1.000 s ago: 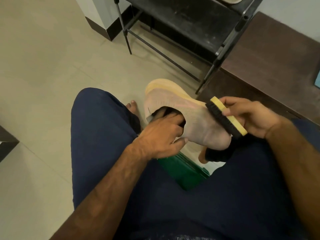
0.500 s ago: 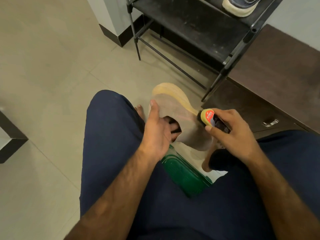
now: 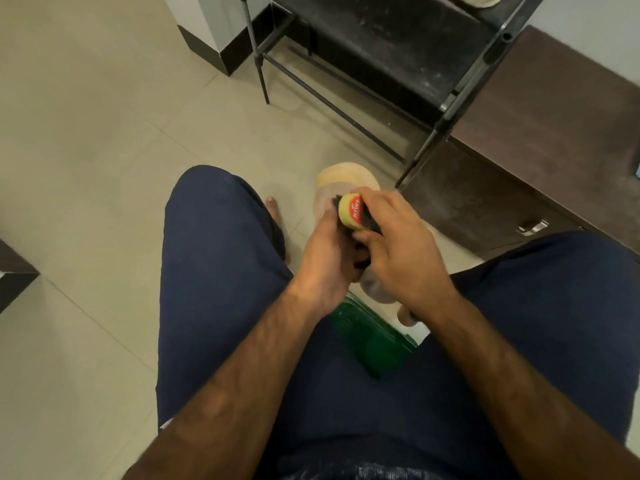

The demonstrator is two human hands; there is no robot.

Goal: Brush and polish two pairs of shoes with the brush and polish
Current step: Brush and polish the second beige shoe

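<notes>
Head cam looked straight down at the person's lap, navy trousers [image 3: 221,271] filling the bottom. A green plastic thing [image 3: 367,337] poked out between the knees, couldn't tell what exactly. Just past it the left hand [image 3: 322,261] gripped the shoe [image 3: 346,174], a pale one with a tan sole, held up off the floor with its toe pointing away. That hand's fingers were mostly hidden. The right hand [image 3: 398,251] was curled round the brush [image 3: 351,213], yellow back with a red label facing up, bristles against the shoe's upper. A bare toe [image 3: 272,206] peeked out beside the left knee on the beige tiled floor [image 3: 104,133]. Further back stood a black metal shoe rack [image 3: 381,39], and right of it a dark brown cabinet [image 3: 536,133] with a silver handle [image 3: 531,226].
</notes>
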